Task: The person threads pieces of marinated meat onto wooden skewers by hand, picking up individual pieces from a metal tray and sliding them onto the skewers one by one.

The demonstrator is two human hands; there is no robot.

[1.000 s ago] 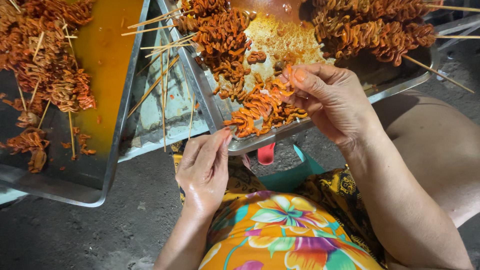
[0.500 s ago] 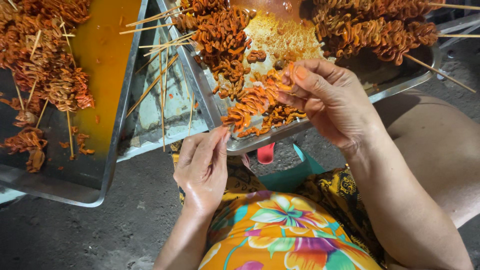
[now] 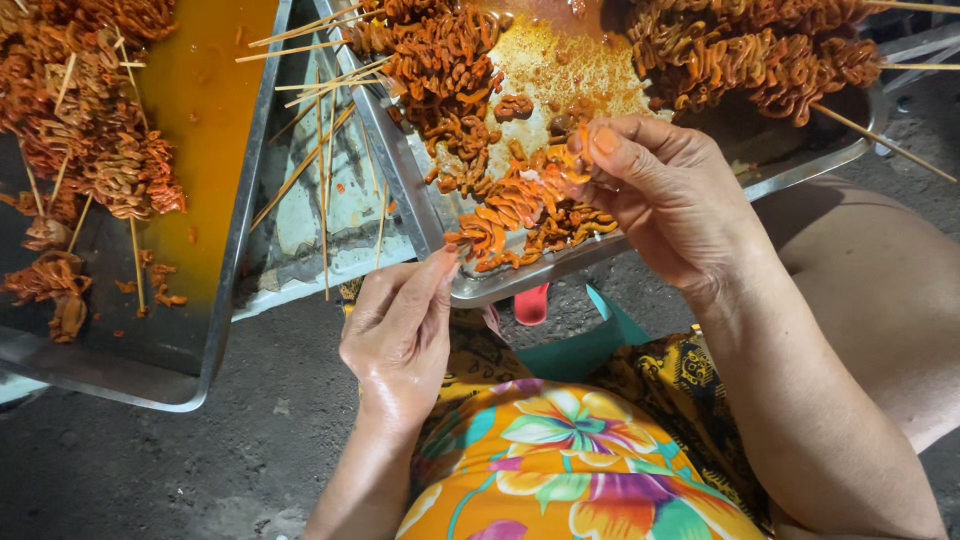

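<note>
Right hand (image 3: 665, 195): fingers bunched, tips pinched on the upper end of a skewer (image 3: 520, 205) loaded with orange, marinated meat curls; thumb on top, nail up.
Left hand (image 3: 400, 330): fingers straight and pressed together, tips pinched at the skewer's lower end, right at the near rim of the tray; whether they grip the stick or only the meat cannot be told.
Skewer: runs slantwise between the two hands, low over the near corner of the middle tray (image 3: 480, 290), meat packed tight along it.
Under the grip: more loose orange pieces (image 3: 560, 230) lying on the tray floor, just beyond the skewer.
Beyond the grip: a wet, oily bare patch of tray, then a heap of marinated meat (image 3: 440, 60) up and to the left.
Right of the grip: finished skewers (image 3: 760, 60) piled at the tray's far end, their sticks poking out over the rim.
Left of the grip: a narrow tray (image 3: 340, 200) with bare bamboo sticks (image 3: 310, 160) lying crisscross, touching the middle tray's side.
Farther left: a big tray (image 3: 200, 340) with orange sauce pooled along one side and skewered meat (image 3: 90, 150) heaped at its left.
Below the grip: the person's lap in a bright floral cloth (image 3: 570, 460), a teal stool edge (image 3: 590, 345), and grey ground (image 3: 150, 470) around.
</note>
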